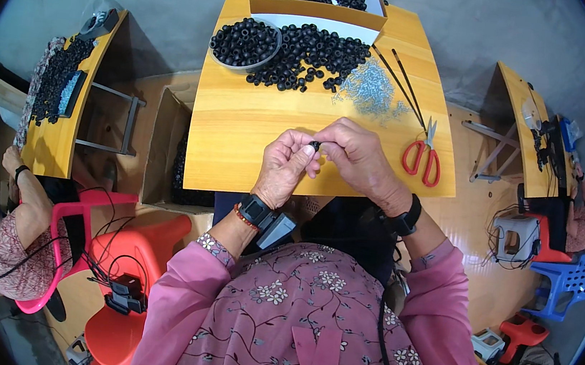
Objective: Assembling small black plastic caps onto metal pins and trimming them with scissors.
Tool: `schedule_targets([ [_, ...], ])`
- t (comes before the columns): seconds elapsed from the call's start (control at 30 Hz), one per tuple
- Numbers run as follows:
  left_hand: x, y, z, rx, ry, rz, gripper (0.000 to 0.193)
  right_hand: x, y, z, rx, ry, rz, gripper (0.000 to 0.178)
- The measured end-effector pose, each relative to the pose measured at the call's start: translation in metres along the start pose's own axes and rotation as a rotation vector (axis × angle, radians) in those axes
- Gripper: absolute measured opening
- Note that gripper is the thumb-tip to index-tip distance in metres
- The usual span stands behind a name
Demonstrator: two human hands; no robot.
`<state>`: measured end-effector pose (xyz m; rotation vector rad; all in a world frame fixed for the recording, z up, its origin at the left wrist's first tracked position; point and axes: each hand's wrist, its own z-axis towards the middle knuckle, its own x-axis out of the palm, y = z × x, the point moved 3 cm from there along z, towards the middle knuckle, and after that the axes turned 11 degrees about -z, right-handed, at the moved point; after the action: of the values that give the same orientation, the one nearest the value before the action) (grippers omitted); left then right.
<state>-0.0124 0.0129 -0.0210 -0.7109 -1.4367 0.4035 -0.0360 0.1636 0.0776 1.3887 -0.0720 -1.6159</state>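
Left of the red-handled scissors point(421, 162), the left hand point(286, 164) is pinching a small black bead point(315, 145) between its fingers, while the right hand's point(361, 158) fingers are pressing together at its edge, their exact hold partly hidden. Beyond the scissors, pale-blue pieces point(368, 88) are lying beside loose black beads point(322, 45).

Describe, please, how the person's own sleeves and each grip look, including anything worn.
Pink sleeves end in floral cuffs. The left grip is gloveless, with a dark watch-like band and reddish beaded bracelet at its wrist. The right grip, also gloveless, has another dark band.
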Motion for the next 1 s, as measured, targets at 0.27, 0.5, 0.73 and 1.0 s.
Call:
schedule_targets([
  [0.27,0.001,0.001,0.001,0.02,0.001,0.021,0.01,-0.006,0.01,0.009,-0.155,0.148,-0.212,0.029],
  [0.5,-0.002,0.003,0.0,0.028,-0.047,0.017,0.008,-0.006,0.018,0.008,-0.117,0.168,-0.207,0.034],
  [0.73,0.003,0.0,0.0,0.024,-0.052,0.057,0.008,-0.009,0.017,0.008,-0.105,0.101,-0.222,0.036],
  [1.0,0.005,-0.001,-0.001,0.076,-0.065,0.081,0.004,-0.008,0.017,0.009,-0.099,0.108,-0.194,0.028],
])
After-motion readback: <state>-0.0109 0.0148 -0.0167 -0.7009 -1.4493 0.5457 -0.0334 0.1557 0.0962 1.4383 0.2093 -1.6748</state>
